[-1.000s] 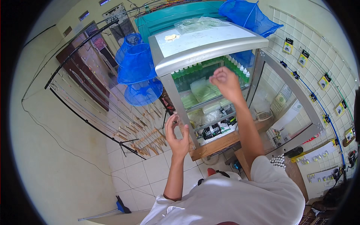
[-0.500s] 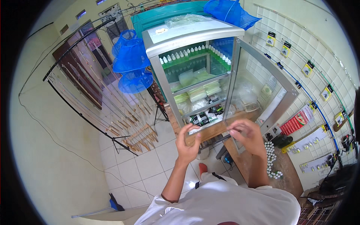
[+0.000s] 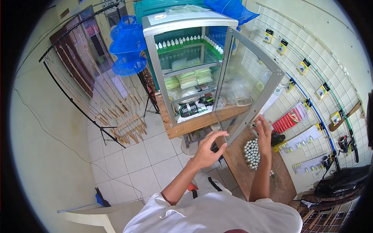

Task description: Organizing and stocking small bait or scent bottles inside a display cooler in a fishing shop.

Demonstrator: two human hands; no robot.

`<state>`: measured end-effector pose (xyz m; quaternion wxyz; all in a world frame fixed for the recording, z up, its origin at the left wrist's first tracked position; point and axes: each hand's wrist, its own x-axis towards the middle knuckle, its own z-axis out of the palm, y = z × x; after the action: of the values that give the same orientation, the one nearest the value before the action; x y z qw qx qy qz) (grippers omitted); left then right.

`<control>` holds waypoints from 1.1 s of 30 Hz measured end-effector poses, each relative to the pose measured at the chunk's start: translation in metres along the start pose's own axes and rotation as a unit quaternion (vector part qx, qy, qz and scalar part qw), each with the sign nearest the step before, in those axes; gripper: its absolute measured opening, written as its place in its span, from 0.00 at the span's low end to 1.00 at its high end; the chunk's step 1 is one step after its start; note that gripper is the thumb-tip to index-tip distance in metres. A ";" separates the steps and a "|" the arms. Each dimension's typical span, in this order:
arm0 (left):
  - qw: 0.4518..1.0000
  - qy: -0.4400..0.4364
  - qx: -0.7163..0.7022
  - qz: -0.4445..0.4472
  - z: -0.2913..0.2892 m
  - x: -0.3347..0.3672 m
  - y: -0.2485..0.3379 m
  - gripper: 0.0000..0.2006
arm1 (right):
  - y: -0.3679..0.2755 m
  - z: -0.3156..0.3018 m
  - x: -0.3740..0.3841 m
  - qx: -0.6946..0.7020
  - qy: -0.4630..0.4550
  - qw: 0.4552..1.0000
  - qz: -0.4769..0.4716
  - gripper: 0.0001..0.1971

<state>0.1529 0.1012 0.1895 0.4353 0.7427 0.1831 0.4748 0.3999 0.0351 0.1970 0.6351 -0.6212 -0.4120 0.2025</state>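
A tall glass display cabinet [image 3: 165,72] with a metal frame stands in front of me, its glass door [image 3: 258,66] swung out to the right. My left hand [image 3: 210,150] is open by the door's lower corner, thumb apart from the fingers. On the other side of the door, my right hand [image 3: 264,134] is raised close to its outer edge, fingers loosely bent and apart. Whether either hand touches the door I cannot tell. Nothing shows in them. Small bottles of green liquid with white caps [image 3: 182,43] line the top shelf; packets [image 3: 188,79] fill the one below.
White-capped bottles [image 3: 251,153] stand grouped on a wooden table [image 3: 278,186] to my right. Fishing rods and small packs hang on the wall grid [image 3: 256,46]. A rod rack [image 3: 74,105] and blue nets [image 3: 128,46] are at the left. The cabinet rests on a wooden bench [image 3: 171,130].
My view has turned rightward. Both hands have moved from before the cabinet's lower front to the open door. The bottles on the table show more fully.
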 end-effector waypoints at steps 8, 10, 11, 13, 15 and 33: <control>1.000 -0.024 -0.001 0.009 0.002 0.001 0.002 0.20 | 0.006 0.019 -0.005 0.143 -0.098 0.984 0.052 0.26; 1.000 -0.026 0.002 -0.018 -0.003 0.003 0.001 0.20 | 0.008 0.028 -0.004 0.152 -0.127 0.978 0.068 0.26; 1.000 -0.021 0.006 -0.018 -0.007 0.003 -0.001 0.20 | 0.008 0.033 -0.002 0.161 -0.153 0.971 0.084 0.26; 0.999 -0.004 0.023 -0.023 -0.016 0.005 -0.005 0.20 | 0.012 0.047 0.002 0.171 -0.197 0.962 0.081 0.26; 0.999 0.017 0.028 -0.037 -0.028 0.002 -0.014 0.19 | 0.015 0.064 0.007 0.188 -0.276 0.939 0.077 0.25; 0.971 0.206 0.081 -0.086 -0.132 0.049 -0.096 0.24 | 0.007 0.259 0.082 0.124 -0.425 0.894 0.068 0.24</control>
<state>0.0761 0.2501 0.1596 0.3660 0.6433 0.3696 0.5618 0.2490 0.2605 0.1837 0.4561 -0.4186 -0.5707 0.5394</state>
